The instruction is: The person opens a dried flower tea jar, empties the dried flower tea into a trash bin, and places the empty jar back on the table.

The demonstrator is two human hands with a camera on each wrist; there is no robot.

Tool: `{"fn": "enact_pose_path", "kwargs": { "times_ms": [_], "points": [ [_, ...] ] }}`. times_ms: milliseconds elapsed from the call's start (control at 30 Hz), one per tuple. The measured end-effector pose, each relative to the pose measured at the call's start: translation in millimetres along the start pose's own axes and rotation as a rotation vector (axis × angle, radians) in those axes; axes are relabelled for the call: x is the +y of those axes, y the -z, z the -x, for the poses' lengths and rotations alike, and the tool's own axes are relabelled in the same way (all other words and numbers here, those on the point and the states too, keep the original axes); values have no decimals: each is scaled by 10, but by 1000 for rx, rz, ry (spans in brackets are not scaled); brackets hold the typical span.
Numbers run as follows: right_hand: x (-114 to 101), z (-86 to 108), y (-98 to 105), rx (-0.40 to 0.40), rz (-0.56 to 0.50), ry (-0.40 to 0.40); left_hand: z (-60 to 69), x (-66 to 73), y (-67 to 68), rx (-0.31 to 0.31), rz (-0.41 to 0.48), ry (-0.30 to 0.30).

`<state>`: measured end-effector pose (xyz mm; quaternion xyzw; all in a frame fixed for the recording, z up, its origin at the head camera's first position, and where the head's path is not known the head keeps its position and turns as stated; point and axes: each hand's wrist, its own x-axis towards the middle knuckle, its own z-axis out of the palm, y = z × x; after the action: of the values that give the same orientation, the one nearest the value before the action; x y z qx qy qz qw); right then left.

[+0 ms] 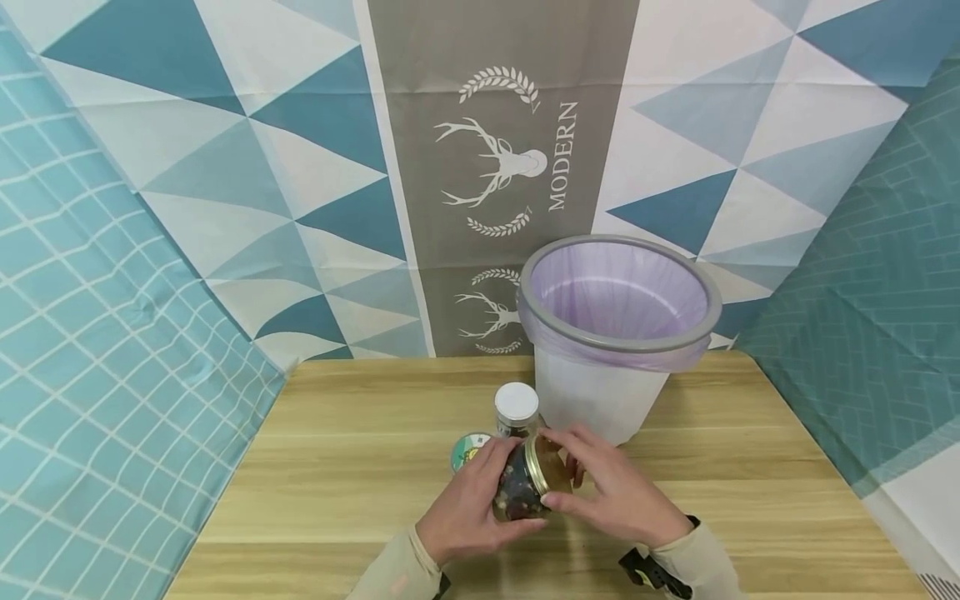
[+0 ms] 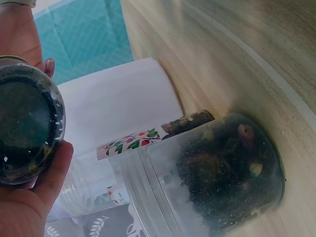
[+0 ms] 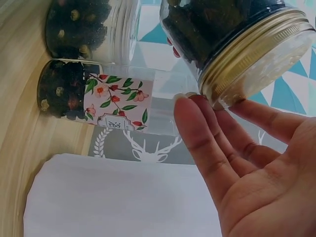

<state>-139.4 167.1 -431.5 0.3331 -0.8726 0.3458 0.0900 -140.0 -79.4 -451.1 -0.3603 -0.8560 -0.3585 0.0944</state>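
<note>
- One wood-grain tabletop [image 1: 337, 467] carries the containers; a patterned backdrop [image 1: 300, 133] of blue, grey and white triangles stands behind it.
- Side coverings: a blue grid-pattern cloth [image 1: 75, 292] at left, a teal herringbone-pattern cloth [image 1: 885, 275] at right.
- Readable writing: "MODERN", printed sideways in white on the grey-brown backdrop band [image 1: 420, 83], next to a white deer head [image 1: 517, 162] and leaf sprays.
- Label: a floral label [image 3: 118, 98] with pink flowers, red buds and green leaves; the characters in its small framed panel are not legible.
- Slim jar [image 3: 57, 89]: clear, upright, wears the floral label; dark contents with pale pieces fill the lower part.
- Wide jar [image 2: 227, 182]: clear, upright, just beside the slim jar; dark, lumpy contents with pale and reddish pieces.
- Bin [image 1: 592, 400]: white, grey-rimmed, at the rear of the tabletop; a translucent purple liner [image 1: 622, 292] folds over the rim.
- Held jar [image 1: 510, 492]: dark contents, tilted, raised off the tabletop between both hands, in front of the bin.
- Left hand [image 1: 472, 508]: grips the jar body.
- Right hand [image 1: 618, 487]: fingers and thumb span the gold lid [image 1: 536, 467].
</note>
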Motion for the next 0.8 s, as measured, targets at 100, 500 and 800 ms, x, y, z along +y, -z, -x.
{"fn": "enact_pose_path", "kwargs": {
  "times_ms": [100, 500, 800],
  "points": [
    [2, -2, -16, -13, -24, -5, 10, -8, -2, -7, -4, -3],
    [33, 17, 15, -1, 5, 47, 3, -11, 6, -16, -24, -6],
    [48, 0, -32, 47, -48, 64, -4, -12, 16, -22, -25, -5]
  ]
}}
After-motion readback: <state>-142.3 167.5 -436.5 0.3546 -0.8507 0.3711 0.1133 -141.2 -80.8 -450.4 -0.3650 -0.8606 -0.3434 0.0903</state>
